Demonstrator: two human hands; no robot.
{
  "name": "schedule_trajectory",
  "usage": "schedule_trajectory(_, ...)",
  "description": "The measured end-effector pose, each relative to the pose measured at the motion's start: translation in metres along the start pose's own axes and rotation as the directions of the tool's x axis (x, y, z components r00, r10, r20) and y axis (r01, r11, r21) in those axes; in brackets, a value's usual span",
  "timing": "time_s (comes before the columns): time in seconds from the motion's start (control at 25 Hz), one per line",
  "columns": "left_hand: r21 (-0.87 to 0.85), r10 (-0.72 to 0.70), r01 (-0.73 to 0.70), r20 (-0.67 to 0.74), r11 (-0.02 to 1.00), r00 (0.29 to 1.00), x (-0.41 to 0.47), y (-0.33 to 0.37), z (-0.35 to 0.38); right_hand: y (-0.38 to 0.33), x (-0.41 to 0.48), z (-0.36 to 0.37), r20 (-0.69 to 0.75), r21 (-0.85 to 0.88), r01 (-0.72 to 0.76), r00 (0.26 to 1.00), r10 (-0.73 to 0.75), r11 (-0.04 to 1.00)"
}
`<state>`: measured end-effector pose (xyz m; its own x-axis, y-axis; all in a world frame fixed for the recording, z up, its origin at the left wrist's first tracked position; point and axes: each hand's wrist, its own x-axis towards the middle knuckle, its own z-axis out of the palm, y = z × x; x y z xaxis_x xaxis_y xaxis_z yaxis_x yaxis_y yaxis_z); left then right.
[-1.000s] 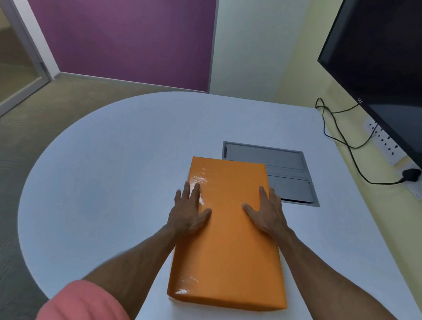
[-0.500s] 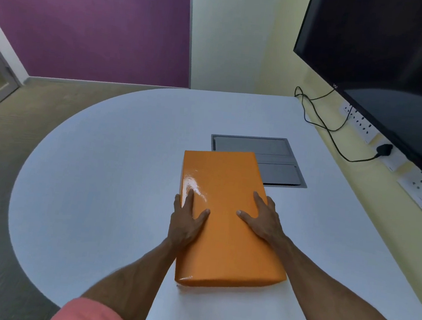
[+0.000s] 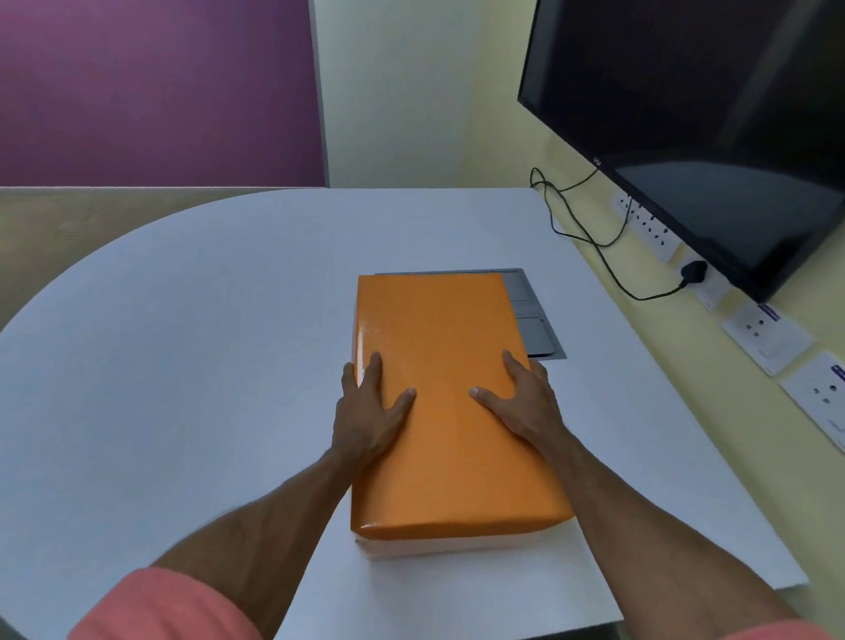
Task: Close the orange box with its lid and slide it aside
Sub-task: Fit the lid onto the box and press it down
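Observation:
The orange box point(image 3: 447, 394) lies flat on the white table point(image 3: 175, 347) with its glossy orange lid on top; a thin white strip of the base shows under the near edge. My left hand point(image 3: 368, 407) clasps the box's left edge, fingers over the side and thumb on the lid. On the right edge rests my right hand point(image 3: 526, 402), thumb spread on top and fingers at the side. The box's far end covers part of a grey panel.
A grey cable hatch point(image 3: 534, 320) is set into the table just beyond the box. A black screen point(image 3: 713, 115) hangs on the yellow wall at right, with sockets point(image 3: 767, 335) and a black cable point(image 3: 602, 254) below it.
The box has slid away from me and to the right, onto the grey hatch, with both hands holding its sides. My view has turned to the right.

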<state>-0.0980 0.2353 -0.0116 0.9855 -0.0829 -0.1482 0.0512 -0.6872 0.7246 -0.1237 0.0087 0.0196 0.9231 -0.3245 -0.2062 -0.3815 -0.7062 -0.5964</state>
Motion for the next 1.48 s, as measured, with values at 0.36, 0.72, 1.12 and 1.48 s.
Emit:
schedule_trajectory(0.36,-0.052,0.049,-0.048,0.027,0.998,0.998,-0.003,0.104,0.085,0.097,0.025,-0.087,-0.029,0.042,-0.040,0.999,0.041,0.998)
schedule_trajectory(0.72,-0.065,0.020,-0.015,0.077,0.998,0.997,-0.043,0.183,0.209,0.224,0.020,-0.168,-0.027,0.019,-0.078,0.997,0.079,0.997)
schedule_trajectory(1.12,-0.074,0.017,-0.006,0.148,0.997,0.989,-0.068,0.231,0.284,0.308,0.027,-0.215,0.030,0.037,-0.078,0.997,0.076,0.996)
schedule_trajectory(1.48,-0.061,0.038,-0.030,0.147,0.998,0.988,-0.062,0.246,0.304,0.329,0.049,-0.231,0.037,-0.017,-0.008,0.999,0.009,1.000)
